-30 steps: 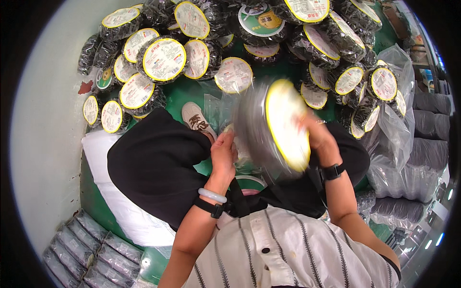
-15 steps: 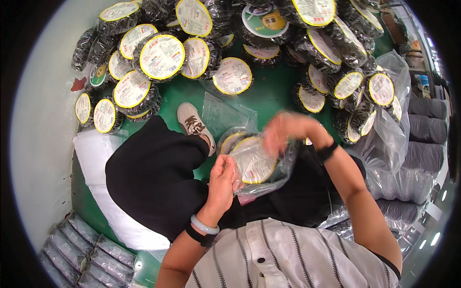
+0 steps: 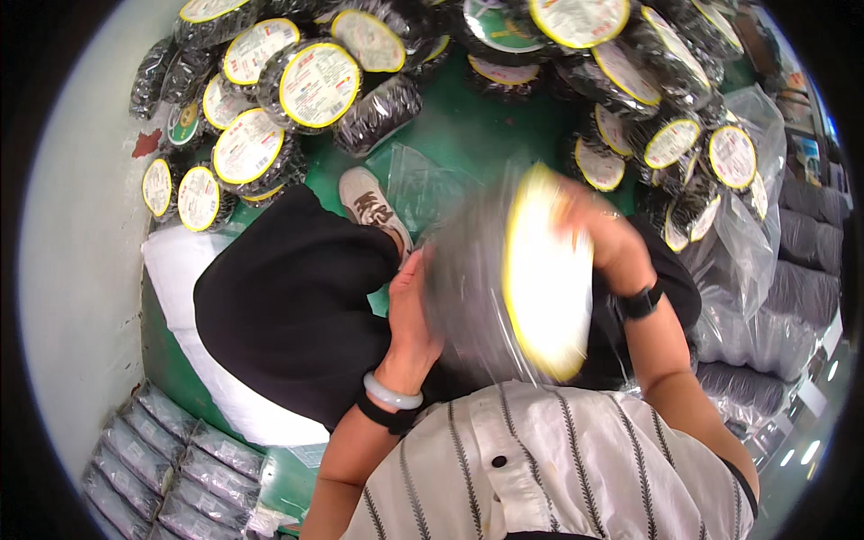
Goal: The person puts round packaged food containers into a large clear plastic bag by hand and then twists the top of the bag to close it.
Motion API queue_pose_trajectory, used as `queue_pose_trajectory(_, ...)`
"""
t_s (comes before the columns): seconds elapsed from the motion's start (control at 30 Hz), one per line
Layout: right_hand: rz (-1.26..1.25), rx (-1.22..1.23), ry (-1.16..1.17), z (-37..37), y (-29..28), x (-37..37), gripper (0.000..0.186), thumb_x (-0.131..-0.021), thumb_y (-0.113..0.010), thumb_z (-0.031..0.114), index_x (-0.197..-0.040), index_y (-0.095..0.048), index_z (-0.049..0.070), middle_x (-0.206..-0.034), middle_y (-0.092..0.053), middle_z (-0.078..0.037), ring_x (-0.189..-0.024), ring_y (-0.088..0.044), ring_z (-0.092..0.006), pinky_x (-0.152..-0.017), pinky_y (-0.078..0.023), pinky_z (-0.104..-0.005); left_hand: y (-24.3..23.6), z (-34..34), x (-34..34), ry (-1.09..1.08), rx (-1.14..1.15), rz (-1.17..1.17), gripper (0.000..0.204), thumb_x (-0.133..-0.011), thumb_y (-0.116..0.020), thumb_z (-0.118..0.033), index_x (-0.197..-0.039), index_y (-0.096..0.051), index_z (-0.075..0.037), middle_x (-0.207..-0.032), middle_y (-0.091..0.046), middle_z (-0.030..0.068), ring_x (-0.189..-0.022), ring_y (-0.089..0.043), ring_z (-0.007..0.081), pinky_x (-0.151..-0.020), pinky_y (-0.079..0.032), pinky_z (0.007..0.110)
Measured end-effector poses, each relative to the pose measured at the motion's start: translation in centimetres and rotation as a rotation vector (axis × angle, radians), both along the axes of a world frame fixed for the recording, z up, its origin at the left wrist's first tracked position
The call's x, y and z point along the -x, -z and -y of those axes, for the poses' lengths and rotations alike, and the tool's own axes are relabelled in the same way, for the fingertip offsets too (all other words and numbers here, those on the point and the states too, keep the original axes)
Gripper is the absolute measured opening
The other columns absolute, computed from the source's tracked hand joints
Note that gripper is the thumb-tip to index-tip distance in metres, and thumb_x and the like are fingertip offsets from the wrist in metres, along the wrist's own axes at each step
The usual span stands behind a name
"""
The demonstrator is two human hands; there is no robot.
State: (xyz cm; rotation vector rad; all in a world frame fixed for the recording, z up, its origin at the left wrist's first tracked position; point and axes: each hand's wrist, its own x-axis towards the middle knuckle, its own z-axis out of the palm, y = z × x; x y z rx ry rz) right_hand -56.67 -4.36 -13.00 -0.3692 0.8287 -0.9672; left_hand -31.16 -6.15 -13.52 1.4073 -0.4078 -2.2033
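Observation:
My right hand, blurred by motion, grips a round dark package with a yellow-rimmed white label, held tilted on edge above my lap. My left hand is closed at the package's left side; what its fingertips grip is hidden behind the blurred package. A clear plastic bag lies on the green floor just beyond, beside a beige shoe. My legs in black cloth are spread either side of my hands.
Round packages with labels are heaped along the back and right. A white folded sack lies left by a pale wall. Rows of wrapped packs are at lower left; grey wrapped stacks and loose plastic are at right.
Since half a second ago a round package has come up in my right hand over the bagged ones in my lap. One package from the heap's middle is gone from its spot.

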Motion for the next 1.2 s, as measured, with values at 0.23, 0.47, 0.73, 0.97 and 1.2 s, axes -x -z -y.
queue_pose_trajectory(0.23,0.242,-0.459,0.879,-14.8,5.6,-3.5,0.041,-0.096,-0.049,0.020,-0.128,-0.044,-0.004,-0.124,-0.055,-0.021,-0.106,-0.060,-0.0332,-0.089,-0.051,-0.0434,-5.0,-6.9,-1.7,1.055,0.623,-0.076,0.074,-0.082,-0.065,-0.002,-0.144,-0.023,-0.005,-0.082,-0.057,0.0057,-0.074,-0.059,0.0170,-0.076,-0.048,0.027)
queue_pose_trajectory(0.47,-0.830,0.109,-0.764,-13.6,-1.9,2.4,0.028,-0.079,-0.064,0.000,-0.106,-0.067,0.006,-0.106,-0.066,-0.017,-0.099,-0.064,-0.0255,-0.084,-0.050,-0.0366,-4.2,-1.5,2.9,0.313,0.004,-0.346,0.059,-0.071,-0.048,0.017,-0.127,-0.041,-0.001,-0.099,-0.059,0.0054,-0.086,-0.060,0.0116,-0.077,-0.048,0.026)
queue_pose_trajectory(0.73,-2.338,0.296,-0.401,-0.2,8.8,10.2,0.111,-0.061,-0.082,0.045,-0.147,-0.019,0.012,-0.145,-0.029,-0.021,-0.126,-0.036,-0.0447,-0.101,-0.037,-0.0475,-0.1,-4.7,-0.8,0.549,0.465,0.148,0.017,-0.091,-0.062,-0.016,-0.089,-0.062,0.001,-0.069,-0.052,-0.0063,-0.063,-0.040,0.0006,-0.056,-0.033,0.018)
queue_pose_trajectory(0.97,-2.246,0.103,-0.183,0.7,16.7,12.8,0.090,-0.058,-0.077,0.057,-0.127,-0.042,0.010,-0.132,-0.045,-0.017,-0.118,-0.044,-0.0382,-0.098,-0.036,-0.0505,-0.7,-3.0,-1.6,0.350,0.526,0.264,0.020,-0.093,-0.059,-0.020,-0.089,-0.065,-0.002,-0.063,-0.046,-0.0076,-0.055,-0.034,-0.0001,-0.048,-0.025,0.019)
queue_pose_trajectory(1.2,-1.074,0.392,0.909,-1.6,-1.1,10.8,0.057,-0.080,-0.071,0.030,-0.122,-0.050,-0.001,-0.107,-0.063,-0.018,-0.094,-0.063,-0.0261,-0.080,-0.052,-0.0403,-1.3,-1.3,0.4,0.042,0.054,-0.106,0.020,-0.097,-0.050,-0.021,-0.101,-0.060,-0.003,-0.055,-0.033,-0.0084,-0.044,-0.026,0.0013,-0.040,-0.020,0.019)
